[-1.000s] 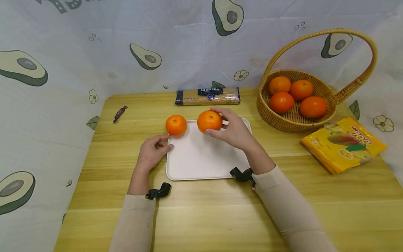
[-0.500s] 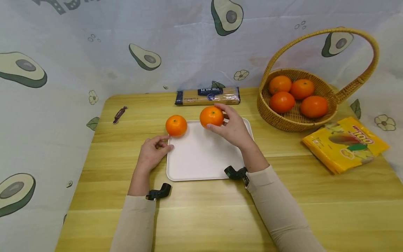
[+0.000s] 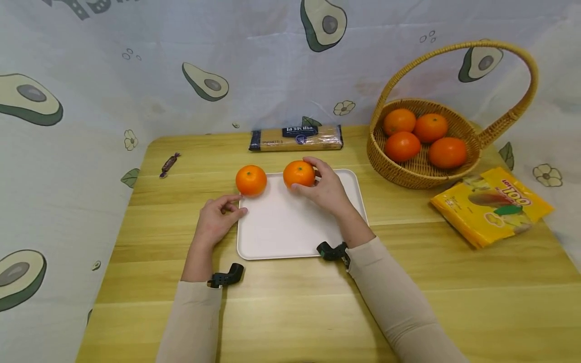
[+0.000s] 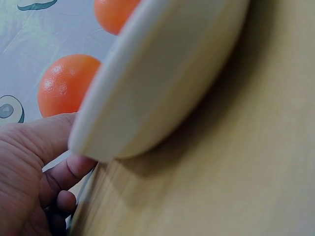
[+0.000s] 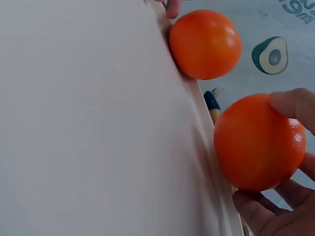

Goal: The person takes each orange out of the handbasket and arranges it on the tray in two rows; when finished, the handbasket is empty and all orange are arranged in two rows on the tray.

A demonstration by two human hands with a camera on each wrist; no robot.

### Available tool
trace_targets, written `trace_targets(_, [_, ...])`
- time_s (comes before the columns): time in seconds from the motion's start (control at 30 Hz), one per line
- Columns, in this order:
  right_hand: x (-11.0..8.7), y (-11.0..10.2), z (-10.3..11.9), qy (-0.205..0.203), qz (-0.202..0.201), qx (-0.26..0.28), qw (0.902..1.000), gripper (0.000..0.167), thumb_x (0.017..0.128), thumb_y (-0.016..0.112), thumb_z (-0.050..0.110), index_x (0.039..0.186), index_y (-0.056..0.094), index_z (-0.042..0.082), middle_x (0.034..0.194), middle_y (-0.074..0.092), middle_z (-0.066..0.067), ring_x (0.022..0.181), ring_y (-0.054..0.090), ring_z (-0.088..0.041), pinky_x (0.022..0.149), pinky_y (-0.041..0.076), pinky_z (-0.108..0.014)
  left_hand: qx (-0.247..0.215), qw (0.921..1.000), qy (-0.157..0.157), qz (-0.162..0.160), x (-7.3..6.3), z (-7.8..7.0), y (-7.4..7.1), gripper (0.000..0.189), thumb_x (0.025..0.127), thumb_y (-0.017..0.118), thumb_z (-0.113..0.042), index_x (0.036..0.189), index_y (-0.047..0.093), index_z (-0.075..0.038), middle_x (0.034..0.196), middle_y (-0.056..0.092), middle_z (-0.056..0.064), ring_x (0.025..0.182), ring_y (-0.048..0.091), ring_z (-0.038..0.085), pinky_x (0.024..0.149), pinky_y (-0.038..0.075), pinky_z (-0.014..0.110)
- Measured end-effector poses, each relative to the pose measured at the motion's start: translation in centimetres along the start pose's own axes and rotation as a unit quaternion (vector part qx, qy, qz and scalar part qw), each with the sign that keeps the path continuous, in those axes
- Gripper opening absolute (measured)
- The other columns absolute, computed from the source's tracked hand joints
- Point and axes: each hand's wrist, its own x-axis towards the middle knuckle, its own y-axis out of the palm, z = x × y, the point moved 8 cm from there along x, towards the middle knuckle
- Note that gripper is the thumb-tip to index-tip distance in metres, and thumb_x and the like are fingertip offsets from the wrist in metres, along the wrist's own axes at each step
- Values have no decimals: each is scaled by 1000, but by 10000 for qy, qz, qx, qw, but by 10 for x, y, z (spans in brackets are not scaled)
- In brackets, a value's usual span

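My right hand [image 3: 324,189] grips an orange [image 3: 298,174] between thumb and fingers, over the back edge of a white rectangular tray [image 3: 290,229]. In the right wrist view that orange [image 5: 258,142] overlaps the tray's rim. A second orange [image 3: 251,180] sits in the tray's back left corner. At the tray's left side, my left hand [image 3: 215,219] pinches the rim with thumb and fingers. The left wrist view has the tray's outer wall [image 4: 142,83] large and close, with the thumb and fingertips right at its edge.
A wicker basket [image 3: 395,174] with several oranges and a tall handle stands at the back right. Before it lies a yellow packet [image 3: 492,206]. A spaghetti pack [image 3: 295,139] lies behind the tray, and a wrapped candy [image 3: 170,165] at the far left.
My right hand and its orange first shifted slightly back and right, then came forward and down toward the tray's back edge. The left hand keeps its place on the rim.
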Motion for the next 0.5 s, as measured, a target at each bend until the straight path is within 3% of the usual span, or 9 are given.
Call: trace_targets(0.5, [2,6,-8,-4,168,206,9996,80,85,84,20,154,43,22,161,41,-8,147,42,-39,114,42,-54,-28,10000,29,-14,-1,-2,1,39,90,78,-25,128,72,-15,101,71,11,96,47,24,81,34,33])
